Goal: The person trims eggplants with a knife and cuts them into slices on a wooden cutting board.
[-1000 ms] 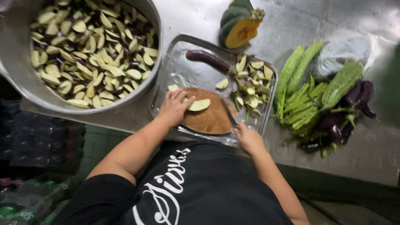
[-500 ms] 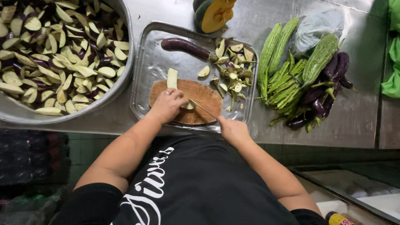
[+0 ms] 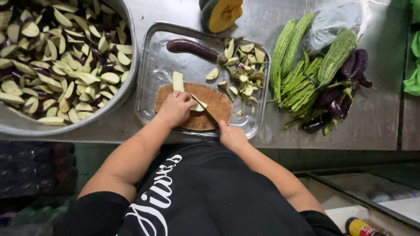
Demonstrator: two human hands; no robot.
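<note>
One head camera looks straight down, fairly near. The right hand (image 3: 232,136) gripping a knife (image 3: 204,109) sits near centre.

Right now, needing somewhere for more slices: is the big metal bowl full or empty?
Nearly full: the metal bowl holds heaped eggplant slices close to its rim.

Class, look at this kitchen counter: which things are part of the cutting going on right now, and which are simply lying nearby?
In use:
left hand
eggplant piece
right hand
knife
cutting board
metal tray
bowl of eggplant slices

Lying about:
whole eggplant
cut squash
green gourds
plastic bag
green cloth
</note>
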